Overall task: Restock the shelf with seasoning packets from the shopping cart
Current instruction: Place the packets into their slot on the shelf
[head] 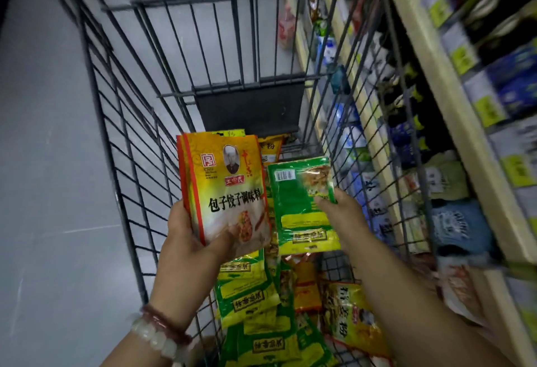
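My left hand [189, 238] grips a small stack of yellow-and-red seasoning packets [223, 189], held upright above the shopping cart [122, 122]. Just to its right, my right hand [340, 206] pinches a green seasoning packet [299, 206] by its right edge, back side up with a barcode showing. Below both hands, several more green and yellow packets [261, 308] lie piled in the cart's basket. The shelf [453, 122] runs along the right side of the cart.
The wire cart stands on a grey floor [43, 163] that fills the left side. Its dark fold-down flap [250, 108] is at the far end. The cream shelf boards on the right carry blurred packets and yellow-green price tags.
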